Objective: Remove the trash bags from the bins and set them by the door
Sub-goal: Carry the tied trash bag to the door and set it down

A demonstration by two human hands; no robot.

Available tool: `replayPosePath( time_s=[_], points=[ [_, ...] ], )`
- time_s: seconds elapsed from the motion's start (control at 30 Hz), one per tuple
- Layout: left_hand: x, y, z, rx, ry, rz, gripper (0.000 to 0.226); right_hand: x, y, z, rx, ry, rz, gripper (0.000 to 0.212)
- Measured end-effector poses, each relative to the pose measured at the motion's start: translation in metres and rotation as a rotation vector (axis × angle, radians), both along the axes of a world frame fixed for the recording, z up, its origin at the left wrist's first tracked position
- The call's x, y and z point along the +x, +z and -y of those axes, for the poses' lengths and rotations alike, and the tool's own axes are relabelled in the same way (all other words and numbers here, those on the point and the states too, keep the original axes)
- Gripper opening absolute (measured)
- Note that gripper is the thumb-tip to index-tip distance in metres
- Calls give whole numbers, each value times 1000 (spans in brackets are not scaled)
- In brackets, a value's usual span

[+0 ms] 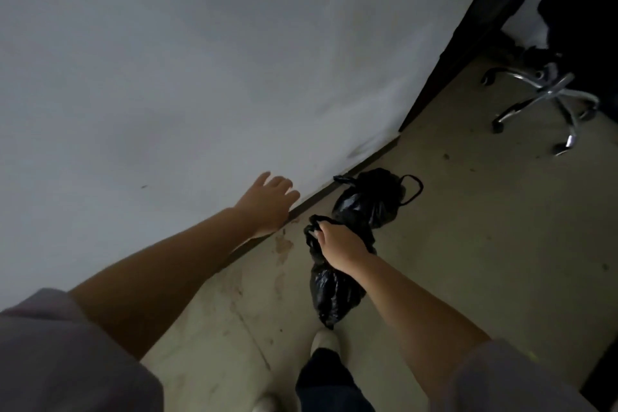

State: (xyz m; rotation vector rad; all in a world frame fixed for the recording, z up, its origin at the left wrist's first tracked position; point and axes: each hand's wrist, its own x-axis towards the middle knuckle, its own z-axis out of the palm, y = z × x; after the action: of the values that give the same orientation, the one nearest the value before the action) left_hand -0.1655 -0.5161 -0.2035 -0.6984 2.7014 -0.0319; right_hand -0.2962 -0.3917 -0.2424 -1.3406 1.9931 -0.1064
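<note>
Right hand: the right hand (337, 244) grips the gathered neck of a crumpled black plastic trash bag (329, 291), which hangs below the fist, above the floor.
Left hand: the left hand (267, 204) is out to the side of the grip, fingers spread and holding nothing, at or against the pale grey wall (167, 60); contact cannot be confirmed.
Second bag: a second black plastic trash bag with loop handles (371, 201) lies on the floor just beyond the grip, beside the dark skirting.
Progress: judging by this, one bag is already set down; the held one remains to be placed. No bins are in view.
Surface: stained beige floor (468, 227).
Room: a dark door frame (468, 43) stands further beyond the grip; past it, a black office chair on a chrome wheeled base (548, 94).
</note>
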Motion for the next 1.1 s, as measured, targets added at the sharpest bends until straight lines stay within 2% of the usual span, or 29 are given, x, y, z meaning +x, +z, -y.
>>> replayPosePath(
  time_s=[0.2, 0.33, 0.47, 0.6, 0.7, 0.83, 0.93, 1.1],
  points=[
    [18, -52, 42, -345, -157, 163, 51, -20, -89, 20, -37, 5, -51, 34],
    [43, -80, 81, -562, -308, 177, 53, -17, -146, 34, -84, 14, -62, 27],
    [53, -105, 103, -813, -451, 375, 56, -15, -206, 47, -119, 44, -57, 36],
    [50, -116, 114, -931, -477, 404, 57, -20, -256, 55, -121, 46, -73, 38],
    [51, -120, 120, -1006, -490, 353, 60, -21, -280, 60, -111, 42, -77, 34],
    [50, -117, 116, -989, -456, 364, 61, -20, -283, 58, -79, 36, -64, 36],
    [44, -110, 107, -946, -443, 418, 60, -20, -252, 54, 34, 95, -72, 40],
    [37, -79, 82, -578, -263, 417, 52, -35, -146, 46, 230, 135, -105, 52]
  ],
)
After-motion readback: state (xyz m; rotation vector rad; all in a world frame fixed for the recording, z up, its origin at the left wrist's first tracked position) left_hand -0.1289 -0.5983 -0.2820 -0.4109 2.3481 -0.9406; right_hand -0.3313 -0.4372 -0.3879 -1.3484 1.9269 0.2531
